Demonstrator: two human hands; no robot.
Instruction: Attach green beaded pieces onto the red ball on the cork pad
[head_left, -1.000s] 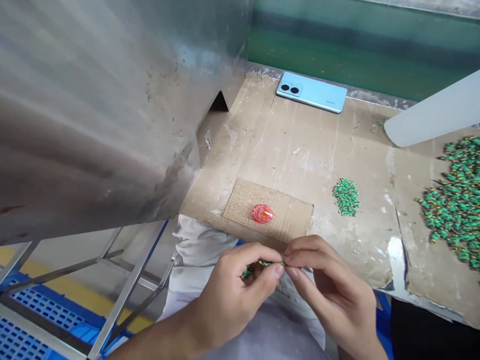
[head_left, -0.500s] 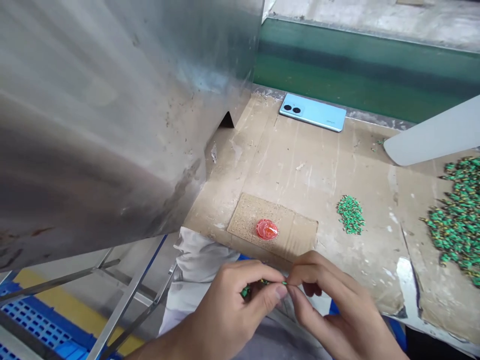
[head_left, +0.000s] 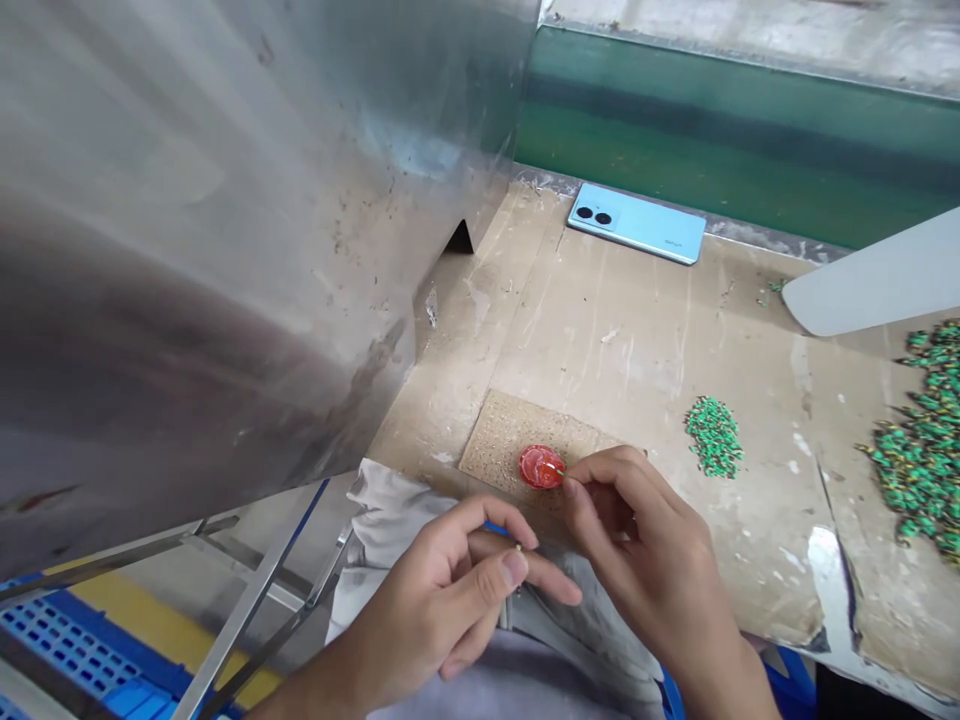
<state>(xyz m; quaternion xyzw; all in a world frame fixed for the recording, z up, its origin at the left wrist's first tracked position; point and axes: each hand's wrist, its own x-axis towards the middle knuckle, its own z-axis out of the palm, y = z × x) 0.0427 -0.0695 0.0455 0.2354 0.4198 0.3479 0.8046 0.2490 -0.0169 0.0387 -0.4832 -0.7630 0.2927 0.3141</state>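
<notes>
My right hand (head_left: 637,540) reaches over the table's front edge, thumb and forefinger pinched on a tiny green piece whose tip touches the small red dish (head_left: 541,466). That dish sits on a rough cardboard pad (head_left: 510,440). My left hand (head_left: 450,590) stays over my lap with thumb and forefinger pinched on a thin small piece I can barely see. A little heap of green parts (head_left: 714,436) lies to the right of the pad. A far larger spread of green parts (head_left: 926,450) covers the right edge of the table.
A big slanted metal chute (head_left: 225,220) fills the left half of the view. A light blue phone (head_left: 637,222) lies at the back by a green wall. A white curved object (head_left: 877,280) juts in from the right. Blue crates (head_left: 67,650) and metal struts stand below left.
My hands have separated. The right hand moved forward from my lap to the red dish with a small green piece. The left hand stayed low near my lap.
</notes>
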